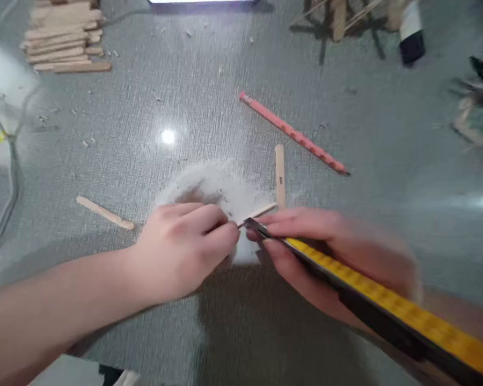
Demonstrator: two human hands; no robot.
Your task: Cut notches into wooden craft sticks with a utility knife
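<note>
My left hand [185, 249] is closed in a pinch on the near end of a wooden craft stick [264, 209], which slants up to the right. My right hand [317, 252] is wrapped round a yellow and black utility knife [346, 276]. The tip of its blade [255, 225] meets the stick just right of my left fingertips. Beneath both hands lies a patch of white powder [209, 177] with a darker smudge in it. A second craft stick [280, 174], with a small dark mark, stands lengthwise behind my right fingers. Another stick [104, 213] lies left of my left hand.
A pink pencil [293, 132] lies diagonally beyond the hands. Stacked craft sticks [64, 40] sit at the back left, near a grey cable [12, 177]. At the back right are a wooden stick structure [338, 19] and a black-and-white tube-like object [411, 35]. Small wood chips dot the table.
</note>
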